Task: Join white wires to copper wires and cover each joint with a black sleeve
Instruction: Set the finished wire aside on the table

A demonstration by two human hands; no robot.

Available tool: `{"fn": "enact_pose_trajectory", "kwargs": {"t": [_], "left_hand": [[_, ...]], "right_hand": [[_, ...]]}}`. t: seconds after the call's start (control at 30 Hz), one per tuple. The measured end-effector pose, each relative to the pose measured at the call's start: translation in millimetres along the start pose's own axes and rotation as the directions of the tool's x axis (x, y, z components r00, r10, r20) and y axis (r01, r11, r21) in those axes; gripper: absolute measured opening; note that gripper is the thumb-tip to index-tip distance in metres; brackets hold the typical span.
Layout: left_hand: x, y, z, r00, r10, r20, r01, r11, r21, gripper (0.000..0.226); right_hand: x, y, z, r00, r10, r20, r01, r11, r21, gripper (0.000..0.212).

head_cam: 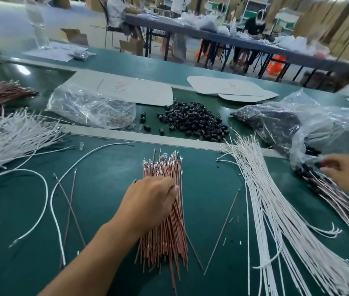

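Copper wires (166, 231) run from near edge to far under our left hand (152, 201), fingers curled onto them — our right hand (348, 176), at the surface's (105, 189) right edge, is blurred, grip unclear.

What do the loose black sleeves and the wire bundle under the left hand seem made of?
Small black tubular sleeves: probably moulded plastic or rubber, glossy highlights. Thin copper-coloured wires: pinkish metallic sheen suggests copper, possibly under clear coating; silvery tips look like metal.
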State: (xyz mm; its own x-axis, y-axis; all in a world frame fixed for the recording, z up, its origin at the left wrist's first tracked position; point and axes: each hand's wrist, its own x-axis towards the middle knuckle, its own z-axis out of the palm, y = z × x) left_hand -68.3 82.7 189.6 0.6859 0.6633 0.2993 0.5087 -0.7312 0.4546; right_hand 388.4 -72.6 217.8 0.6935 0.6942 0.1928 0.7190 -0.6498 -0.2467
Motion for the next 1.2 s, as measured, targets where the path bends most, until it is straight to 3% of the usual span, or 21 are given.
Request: {"fn": "enact_pose_trajectory", "kwargs": {"t": [0.07, 0.2, 0.27, 0.4, 0.53, 0.9, 1.0, 1.07, 1.1, 1.13, 1.2], "left_hand": [[0, -1, 1, 1.000, 0.000, 0.013, 0.000, 1.000, 0.010, 0.033], [1, -2, 3, 0.999, 0.025, 0.028, -0.026, 0.999, 0.040, 0.033], [1, -2, 5, 0.999, 0.039, 0.030, -0.040, 0.998, 0.046, 0.032], [1, -4, 7, 0.997, 0.062, 0.041, -0.064, 0.997, 0.040, 0.029], [0, -3, 9, 0.997, 0.080, 0.008, -0.080, 0.996, 0.044, 0.030], [0, -6, 10, 0.995, 0.096, -0.008, -0.096, 0.994, 0.054, 0.031], [0, -3, 10, 0.994, 0.091, -0.066, -0.090, 0.996, 0.015, 0.028], [2, -2, 8, 0.985, 0.058, -0.161, -0.065, 0.997, -0.037, 0.029], [3, -2, 8, 0.980, 0.034, -0.196, -0.047, 0.997, -0.062, 0.037], [4, -4, 8, 0.974, 0.022, -0.227, -0.042, 0.995, -0.085, 0.045], [5, -5, 6, 0.960, 0.043, -0.276, -0.082, 0.988, -0.131, 0.051]], "right_hand": [[-8, 3, 6, 1.000, 0.018, -0.012, -0.019, 0.993, -0.120, 0.019], [-1, -58, 16, 0.978, -0.056, -0.203, 0.038, 0.995, -0.090, 0.028], [5, -113, 28, 0.962, -0.221, -0.161, 0.221, 0.975, -0.018, 0.025], [28, -215, 57, 0.840, -0.542, 0.013, 0.541, 0.840, 0.034, 0.024], [60, -264, 91, 0.860, -0.443, 0.255, 0.469, 0.882, -0.050, 0.036], [78, -284, 112, 0.924, -0.324, 0.204, 0.354, 0.926, -0.133, 0.013], [63, -283, 98, 0.938, -0.339, 0.074, 0.338, 0.941, 0.032, 0.018], [37, -286, 78, 0.933, -0.357, 0.047, 0.324, 0.890, 0.320, 0.016], [18, -287, 67, 0.915, -0.388, 0.108, 0.294, 0.826, 0.482, 0.016], [-5, -289, 57, 0.869, -0.453, 0.199, 0.244, 0.742, 0.625, 0.018], [-53, -286, 48, 0.707, -0.611, 0.355, 0.112, 0.593, 0.798, 0.024]]}}
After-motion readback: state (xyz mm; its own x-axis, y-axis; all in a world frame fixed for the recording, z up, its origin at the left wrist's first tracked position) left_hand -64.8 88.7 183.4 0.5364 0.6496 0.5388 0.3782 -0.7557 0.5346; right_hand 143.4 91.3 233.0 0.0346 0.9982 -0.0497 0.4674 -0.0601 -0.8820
